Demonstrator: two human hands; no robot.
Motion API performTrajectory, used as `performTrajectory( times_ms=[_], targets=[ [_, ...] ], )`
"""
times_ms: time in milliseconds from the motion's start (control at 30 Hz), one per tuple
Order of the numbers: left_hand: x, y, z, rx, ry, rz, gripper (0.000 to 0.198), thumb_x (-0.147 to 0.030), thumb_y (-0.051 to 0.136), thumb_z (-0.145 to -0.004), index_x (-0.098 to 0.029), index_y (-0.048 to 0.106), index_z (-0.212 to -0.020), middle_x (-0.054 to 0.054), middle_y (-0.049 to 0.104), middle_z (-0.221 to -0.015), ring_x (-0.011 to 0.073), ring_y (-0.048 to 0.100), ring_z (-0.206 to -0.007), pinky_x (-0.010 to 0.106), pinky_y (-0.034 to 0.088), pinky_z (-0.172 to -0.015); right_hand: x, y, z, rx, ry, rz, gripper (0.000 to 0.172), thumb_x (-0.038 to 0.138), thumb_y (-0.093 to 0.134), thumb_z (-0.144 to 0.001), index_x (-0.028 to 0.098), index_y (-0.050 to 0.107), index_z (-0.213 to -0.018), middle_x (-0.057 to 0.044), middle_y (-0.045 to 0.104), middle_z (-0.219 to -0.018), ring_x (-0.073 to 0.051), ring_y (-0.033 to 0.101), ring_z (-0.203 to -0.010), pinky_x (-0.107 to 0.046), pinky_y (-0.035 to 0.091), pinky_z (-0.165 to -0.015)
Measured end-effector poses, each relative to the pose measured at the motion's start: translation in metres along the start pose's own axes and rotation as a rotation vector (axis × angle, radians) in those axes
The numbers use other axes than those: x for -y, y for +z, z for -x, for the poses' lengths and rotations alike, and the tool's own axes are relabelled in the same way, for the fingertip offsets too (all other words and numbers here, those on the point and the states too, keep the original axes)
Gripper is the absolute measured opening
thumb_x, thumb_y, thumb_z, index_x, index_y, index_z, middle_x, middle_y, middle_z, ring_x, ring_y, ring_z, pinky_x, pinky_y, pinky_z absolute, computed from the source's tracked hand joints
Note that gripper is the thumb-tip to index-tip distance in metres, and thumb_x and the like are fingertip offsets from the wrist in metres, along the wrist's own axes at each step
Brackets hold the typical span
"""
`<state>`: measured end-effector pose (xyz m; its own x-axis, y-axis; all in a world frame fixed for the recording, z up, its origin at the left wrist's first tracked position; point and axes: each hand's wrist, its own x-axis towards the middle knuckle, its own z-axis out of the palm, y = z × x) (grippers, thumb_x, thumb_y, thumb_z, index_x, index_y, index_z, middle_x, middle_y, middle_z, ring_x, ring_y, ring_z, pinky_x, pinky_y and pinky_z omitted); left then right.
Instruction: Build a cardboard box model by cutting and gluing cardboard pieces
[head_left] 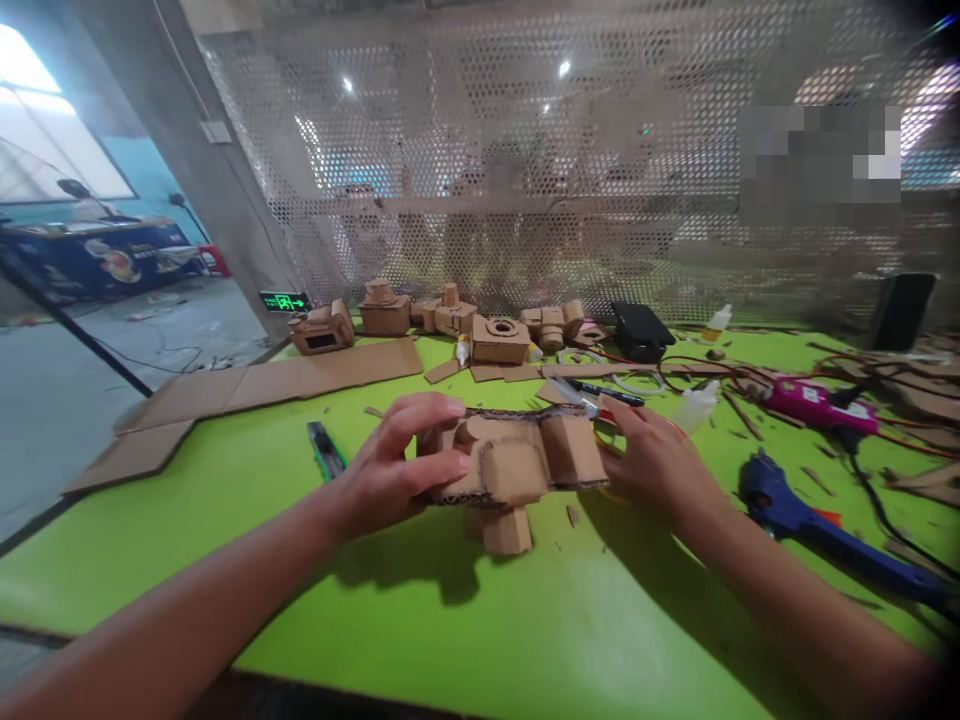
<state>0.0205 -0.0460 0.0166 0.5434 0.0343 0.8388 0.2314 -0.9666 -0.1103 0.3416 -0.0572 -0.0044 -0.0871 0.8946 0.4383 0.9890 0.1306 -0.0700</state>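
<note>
My left hand point(397, 450) grips the left end of a cardboard model camera point(517, 470), fingers on top and thumb on the near side. The model is held above the green table, with a blocky cardboard piece jutting from its underside. At its right end, my right hand point(660, 460) has its fingers bent together around something partly hidden, with a bit of yellow and red showing. A black marker pen point(607, 392) lies just beyond those fingertips. A green utility knife point(325, 450) rests left of my left hand.
Several cardboard model cameras point(501, 340) line the back edge, with a black box point(643, 332). A long cardboard strip point(300, 380) lies left. On the right are a blue glue gun point(825, 530), a magenta power strip point(821, 403), cables, scraps and a white bottle point(696, 405).
</note>
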Motion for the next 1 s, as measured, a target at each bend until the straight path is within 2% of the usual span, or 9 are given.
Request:
performTrajectory(
  times_ms=[67,200,267,333,367,467,600,733,1000],
  targets=[
    [-0.001,-0.003,-0.002,0.025,0.009,-0.028,0.032,-0.011,0.067,-0.082,-0.026,0.06,-0.11,0.009,0.046,-0.14,0.0261,0.051,-0.125,0.046,0.053,-0.099,-0.006,0.002,-0.002,0.021,0.015,0.062,0.048,0.038,0.054,-0.088,0.015,0.062,-0.129,-0.016,0.074,-0.099,-0.028,0.068,-0.082,-0.034,0.047,-0.064],
    [-0.003,-0.008,-0.005,0.123,0.046,-0.097,0.03,-0.011,0.067,-0.083,-0.029,0.061,-0.106,0.007,0.05,-0.135,0.0261,0.05,-0.126,0.046,0.056,-0.096,-0.014,-0.009,-0.007,0.058,-0.028,0.165,0.031,0.035,0.05,-0.091,0.018,0.075,-0.093,-0.009,0.069,-0.067,-0.023,0.062,-0.056,-0.03,0.036,-0.049],
    [-0.004,-0.009,-0.005,0.155,0.08,-0.132,0.029,-0.013,0.069,-0.083,-0.03,0.061,-0.105,0.007,0.053,-0.132,0.0255,0.051,-0.125,0.043,0.058,-0.094,-0.008,-0.026,-0.006,-0.136,-0.07,0.088,0.03,0.033,0.05,-0.092,0.018,0.075,-0.086,-0.008,0.07,-0.069,-0.022,0.064,-0.06,-0.031,0.04,-0.052],
    [-0.005,-0.009,-0.005,0.175,0.116,-0.173,0.03,-0.016,0.073,-0.081,-0.031,0.062,-0.105,0.006,0.053,-0.131,0.0255,0.051,-0.125,0.042,0.058,-0.094,0.008,-0.049,-0.002,-0.372,-0.165,-0.165,0.024,0.031,0.054,-0.093,0.018,0.075,-0.091,-0.008,0.073,-0.081,-0.022,0.067,-0.072,-0.033,0.048,-0.063],
    [-0.005,-0.009,-0.005,0.186,0.136,-0.195,0.031,-0.017,0.074,-0.08,-0.032,0.063,-0.105,0.005,0.053,-0.132,0.0256,0.05,-0.126,0.042,0.058,-0.094,0.019,-0.061,0.002,-0.405,-0.225,-0.337,0.02,0.03,0.057,-0.092,0.018,0.074,-0.093,-0.007,0.074,-0.085,-0.021,0.068,-0.076,-0.032,0.051,-0.069],
    [-0.006,-0.008,-0.005,0.209,0.184,-0.226,0.033,-0.019,0.077,-0.077,-0.034,0.065,-0.104,0.003,0.053,-0.135,0.0253,0.048,-0.129,0.041,0.055,-0.097,0.056,-0.088,0.015,-0.295,-0.377,-0.614,0.016,0.028,0.065,-0.09,0.02,0.07,-0.103,-0.005,0.073,-0.091,-0.017,0.066,-0.078,-0.03,0.053,-0.07],
    [-0.009,-0.008,-0.01,0.196,0.213,-0.203,0.028,-0.022,0.076,-0.079,-0.033,0.066,-0.102,0.004,0.058,-0.13,0.0252,0.05,-0.126,0.042,0.054,-0.096,0.091,-0.092,0.027,-0.177,-0.423,-0.723,0.02,0.028,0.074,-0.084,0.019,0.069,-0.101,-0.005,0.072,-0.091,-0.017,0.064,-0.08,-0.029,0.053,-0.07],
    [-0.013,-0.009,-0.016,0.16,0.273,-0.258,0.031,-0.023,0.076,-0.079,-0.032,0.066,-0.107,0.007,0.058,-0.125,0.0261,0.052,-0.12,0.041,0.057,-0.091,0.1,-0.084,0.031,-0.149,-0.347,-0.837,0.007,0.019,0.073,-0.084,0.018,0.071,-0.091,-0.002,0.071,-0.078,-0.013,0.061,-0.068,-0.026,0.051,-0.063],
    [-0.017,-0.009,-0.015,0.126,0.296,-0.277,0.029,-0.025,0.077,-0.079,-0.034,0.067,-0.104,0.005,0.059,-0.123,0.0252,0.053,-0.118,0.04,0.057,-0.09,0.108,-0.086,0.041,-0.229,-0.321,-0.895,0.007,0.017,0.075,-0.083,0.019,0.075,-0.09,-0.002,0.075,-0.08,-0.012,0.063,-0.064,-0.025,0.053,-0.058]
  ],
)
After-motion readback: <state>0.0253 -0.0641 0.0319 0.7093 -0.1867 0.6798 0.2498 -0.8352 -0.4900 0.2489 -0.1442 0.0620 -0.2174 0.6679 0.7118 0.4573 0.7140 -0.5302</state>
